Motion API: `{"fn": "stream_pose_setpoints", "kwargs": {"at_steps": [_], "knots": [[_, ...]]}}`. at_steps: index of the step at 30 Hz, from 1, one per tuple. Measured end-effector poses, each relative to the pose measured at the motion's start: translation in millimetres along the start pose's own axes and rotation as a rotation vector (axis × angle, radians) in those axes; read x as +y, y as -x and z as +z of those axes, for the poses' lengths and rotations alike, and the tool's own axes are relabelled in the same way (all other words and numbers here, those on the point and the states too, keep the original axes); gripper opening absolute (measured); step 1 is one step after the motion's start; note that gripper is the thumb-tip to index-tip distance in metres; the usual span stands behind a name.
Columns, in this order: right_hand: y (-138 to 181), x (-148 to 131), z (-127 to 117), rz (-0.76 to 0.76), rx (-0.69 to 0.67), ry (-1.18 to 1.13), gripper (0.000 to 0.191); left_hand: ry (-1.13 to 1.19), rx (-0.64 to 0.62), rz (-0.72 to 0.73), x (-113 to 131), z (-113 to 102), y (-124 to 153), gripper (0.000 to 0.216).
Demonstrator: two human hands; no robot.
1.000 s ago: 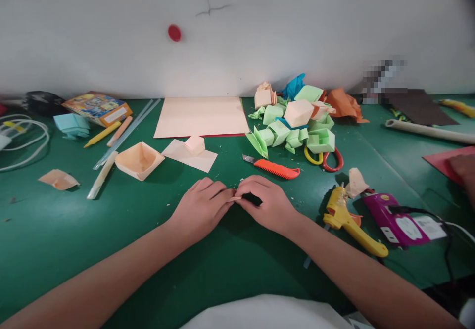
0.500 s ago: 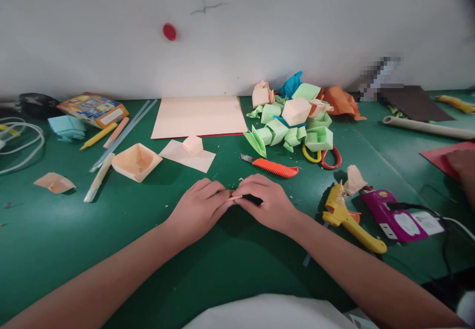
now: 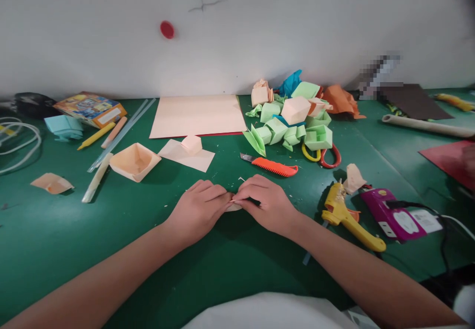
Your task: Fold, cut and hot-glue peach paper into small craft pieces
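My left hand and my right hand meet at the middle of the green table, fingertips pinched together. Between them is a small piece of peach paper, mostly covered by the fingers. Just beyond my right hand lies an orange utility knife with its blade out. Past my left hand are a flat peach paper with a folded piece on it and an open peach paper box. A yellow glue gun rests to the right of my right forearm.
Folded green and peach paper pieces are heaped at the back, beside scissors. A large peach sheet lies by the wall. Right of the glue gun sits a purple power strip with cables. Glue sticks and crayons lie left.
The peach paper between my fingertips has turned, and a pale face of it now shows below them. At the far right, another person's hand has shifted over the red paper.
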State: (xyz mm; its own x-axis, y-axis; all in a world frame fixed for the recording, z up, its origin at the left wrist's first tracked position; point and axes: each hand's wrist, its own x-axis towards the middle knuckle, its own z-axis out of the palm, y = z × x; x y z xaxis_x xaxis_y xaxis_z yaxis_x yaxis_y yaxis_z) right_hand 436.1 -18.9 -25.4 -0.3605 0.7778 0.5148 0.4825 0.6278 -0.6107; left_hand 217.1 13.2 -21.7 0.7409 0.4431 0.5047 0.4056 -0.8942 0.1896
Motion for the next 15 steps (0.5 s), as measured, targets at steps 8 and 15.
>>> {"fn": "stream_pose_setpoints", "kwargs": {"at_steps": [8,15], "knots": [[-0.1,-1.4,-1.9,0.116,-0.008,-0.010,0.005,0.148,0.057,-0.104,-5.1,5.3,2.5,0.012],[1.0,0.4,0.7,0.030,-0.014,0.046,0.017,0.008,0.039,-0.119,-1.0,1.4,2.5,0.015]]}}
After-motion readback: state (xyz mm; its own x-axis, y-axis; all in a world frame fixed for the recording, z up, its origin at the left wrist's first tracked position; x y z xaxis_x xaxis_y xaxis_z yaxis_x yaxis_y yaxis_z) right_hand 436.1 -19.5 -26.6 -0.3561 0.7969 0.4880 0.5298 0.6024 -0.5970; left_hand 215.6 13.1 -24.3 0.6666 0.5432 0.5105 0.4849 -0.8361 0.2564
